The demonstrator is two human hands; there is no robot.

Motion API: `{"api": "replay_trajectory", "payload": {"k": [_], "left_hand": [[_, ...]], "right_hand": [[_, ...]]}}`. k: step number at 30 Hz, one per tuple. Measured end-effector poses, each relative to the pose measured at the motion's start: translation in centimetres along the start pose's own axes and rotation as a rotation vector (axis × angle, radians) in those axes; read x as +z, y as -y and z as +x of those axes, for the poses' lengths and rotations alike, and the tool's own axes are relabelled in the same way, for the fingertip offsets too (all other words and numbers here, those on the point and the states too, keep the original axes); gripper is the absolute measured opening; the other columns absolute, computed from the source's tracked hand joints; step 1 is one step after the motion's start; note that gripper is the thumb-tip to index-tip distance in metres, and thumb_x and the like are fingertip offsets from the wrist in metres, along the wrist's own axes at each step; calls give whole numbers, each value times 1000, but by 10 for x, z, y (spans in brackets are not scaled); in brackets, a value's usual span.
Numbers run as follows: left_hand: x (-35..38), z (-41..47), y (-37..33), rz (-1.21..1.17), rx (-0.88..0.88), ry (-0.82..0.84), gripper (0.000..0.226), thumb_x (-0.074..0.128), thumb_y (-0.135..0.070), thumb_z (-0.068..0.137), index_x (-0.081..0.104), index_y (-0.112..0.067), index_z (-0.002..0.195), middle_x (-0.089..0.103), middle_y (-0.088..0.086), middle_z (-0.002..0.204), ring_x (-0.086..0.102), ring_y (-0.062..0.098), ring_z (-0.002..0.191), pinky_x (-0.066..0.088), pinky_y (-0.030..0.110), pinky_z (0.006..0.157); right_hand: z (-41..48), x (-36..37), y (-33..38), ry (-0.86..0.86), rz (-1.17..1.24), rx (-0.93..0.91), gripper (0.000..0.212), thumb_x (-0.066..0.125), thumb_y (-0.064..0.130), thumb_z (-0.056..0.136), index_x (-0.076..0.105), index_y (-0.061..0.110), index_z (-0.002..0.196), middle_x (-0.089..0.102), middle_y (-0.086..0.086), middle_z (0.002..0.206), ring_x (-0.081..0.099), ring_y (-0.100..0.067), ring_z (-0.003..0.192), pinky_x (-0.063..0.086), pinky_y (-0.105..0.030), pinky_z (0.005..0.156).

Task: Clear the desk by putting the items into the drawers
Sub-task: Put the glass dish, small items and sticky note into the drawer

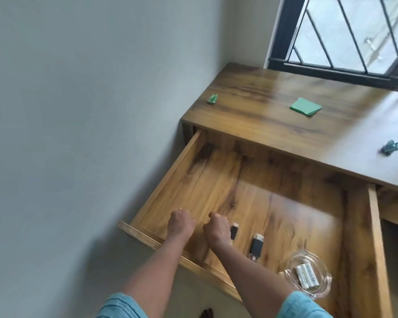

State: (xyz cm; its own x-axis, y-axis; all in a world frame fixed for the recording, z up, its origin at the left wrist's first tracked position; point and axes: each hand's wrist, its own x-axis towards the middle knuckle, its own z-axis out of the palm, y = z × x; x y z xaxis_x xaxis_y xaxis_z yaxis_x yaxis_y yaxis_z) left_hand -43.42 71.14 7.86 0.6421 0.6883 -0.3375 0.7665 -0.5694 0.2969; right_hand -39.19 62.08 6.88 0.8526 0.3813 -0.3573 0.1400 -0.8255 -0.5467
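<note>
The left drawer (170, 177) of the wooden desk (274, 125) is pulled far out. Both my hands are inside it, low over its floor near the front edge. My left hand (180, 222) and my right hand (216, 228) each have the fingers curled under, and nothing shows in either. A black USB stick (234, 230) lies just right of my right hand, partly hidden by it. A second black stick (256, 245) lies further right. A clear glass dish (292, 260) with white batteries (306, 276) sits at the drawer's front right.
On the desk top lie a small folded green paper (212, 99), a green pad of notes (305, 107) and a crumpled blue-grey piece (390, 147). A grey wall runs along the left. A barred window (345, 35) is behind the desk.
</note>
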Motion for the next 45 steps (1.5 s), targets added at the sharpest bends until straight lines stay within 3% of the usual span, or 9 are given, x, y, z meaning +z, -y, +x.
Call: {"api": "replay_trajectory", "payload": {"k": [4,9,16,19,22,25,29,38,45], "left_hand": [[3,12,1,6,23,32,29,52,-23,93,65,-9,115,65,9,116,63,23,104,52,30,82],[6,21,2,12,51,43,26,54,-23,93,65,-11,113,65,8,112,63,23,102,52,31,81],[-3,32,-4,1,79,32,25,52,-19,92,67,-8,109,65,9,110,63,23,99,53,29,78],[-15,38,-16,-21,93,12,22,52,-19,93,67,-7,104,65,8,103,63,21,88,52,27,69],[-29,46,-44,-61,145,-29,20,51,-16,94,67,-6,99,64,7,99,55,15,76,47,24,61],[-39,50,-93,-144,249,-60,22,51,-14,93,68,-7,104,65,8,102,60,17,84,52,25,69],[-44,54,-170,-229,344,-67,32,49,-14,90,66,-10,117,63,12,119,57,25,113,46,30,93],[-44,105,-302,-222,444,-27,39,49,-13,93,54,-6,131,56,13,131,52,26,122,42,33,104],[-39,181,-395,-160,421,-57,42,41,-8,94,46,-4,136,51,17,137,48,30,126,39,34,104]], "right_hand": [[6,12,9,-9,-8,60,23,45,7,91,61,7,107,60,-11,108,58,-25,97,52,-33,82],[13,19,14,-15,-44,56,24,46,12,95,57,7,116,53,-11,116,52,-24,105,46,-30,88],[17,10,21,-15,-47,47,24,50,17,95,55,9,117,51,-10,115,52,-22,103,47,-31,88],[30,-16,17,-130,-2,-5,16,47,14,95,58,9,104,52,-8,108,49,-16,88,47,-24,77],[54,-61,6,-258,166,-8,19,40,14,96,57,8,100,50,-2,101,45,-8,74,33,-14,59],[78,-116,-8,-413,222,90,25,39,18,96,58,4,104,50,1,91,48,-10,72,31,-19,55],[102,-183,-23,-510,104,126,20,47,10,91,63,0,95,54,-12,105,55,-32,99,43,-31,76],[184,-286,-85,-498,19,49,28,51,9,93,61,0,117,50,-15,127,52,-34,113,44,-36,94],[276,-344,-100,-520,287,139,38,56,12,91,53,2,128,50,-20,133,49,-35,121,40,-33,100]]}}
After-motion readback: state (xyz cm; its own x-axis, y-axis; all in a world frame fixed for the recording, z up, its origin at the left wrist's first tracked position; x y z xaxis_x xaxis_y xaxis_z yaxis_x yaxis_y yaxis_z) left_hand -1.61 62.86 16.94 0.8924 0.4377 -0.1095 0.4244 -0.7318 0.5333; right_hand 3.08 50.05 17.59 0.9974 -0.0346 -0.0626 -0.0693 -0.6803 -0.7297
